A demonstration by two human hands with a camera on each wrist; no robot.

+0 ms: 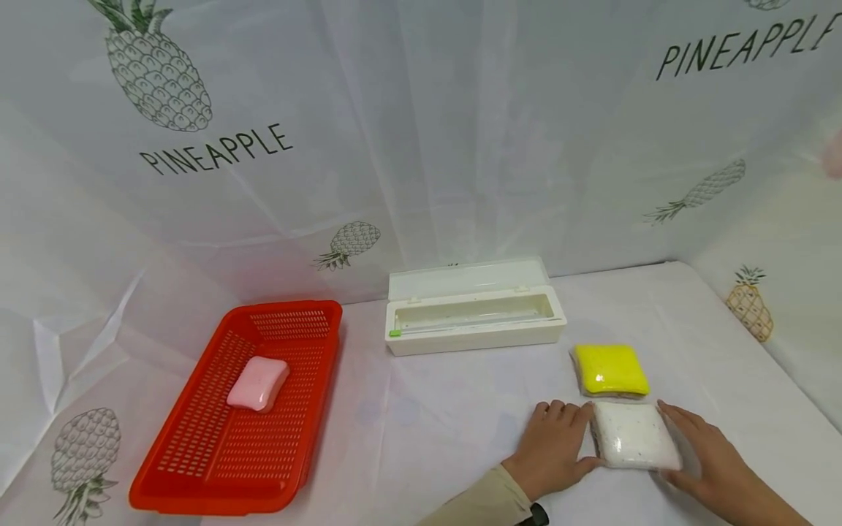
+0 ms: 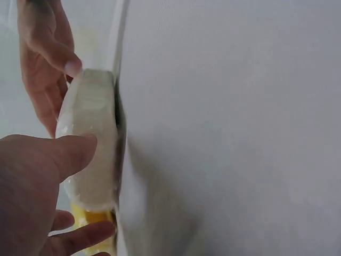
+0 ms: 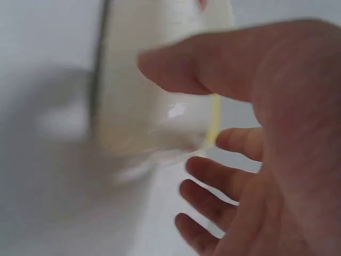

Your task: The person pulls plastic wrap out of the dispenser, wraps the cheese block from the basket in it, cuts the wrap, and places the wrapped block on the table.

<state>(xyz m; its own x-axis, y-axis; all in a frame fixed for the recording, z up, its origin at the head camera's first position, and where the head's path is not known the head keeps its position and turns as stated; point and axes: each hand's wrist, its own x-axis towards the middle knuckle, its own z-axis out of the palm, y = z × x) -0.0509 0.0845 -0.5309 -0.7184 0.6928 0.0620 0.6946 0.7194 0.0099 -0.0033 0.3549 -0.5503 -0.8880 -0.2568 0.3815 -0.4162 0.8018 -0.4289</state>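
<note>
A white sponge in clear wrap lies flat on the table, between both hands. My left hand is at its left side, index fingertip by the far corner and thumb by the near one. In the left wrist view, the thumb overlaps the sponge's near side while the other fingers are spread. From the other end, my right hand reaches to the right edge. Its fingers are loosely extended in the right wrist view, with the thumb across the near side. Just behind lies a yellow wrapped sponge.
A red slotted basket stands at the left with a pink sponge-like block inside. Against the back stands a long white box, its lid raised, a small green piece at its left end. Pineapple-print cloth hangs behind.
</note>
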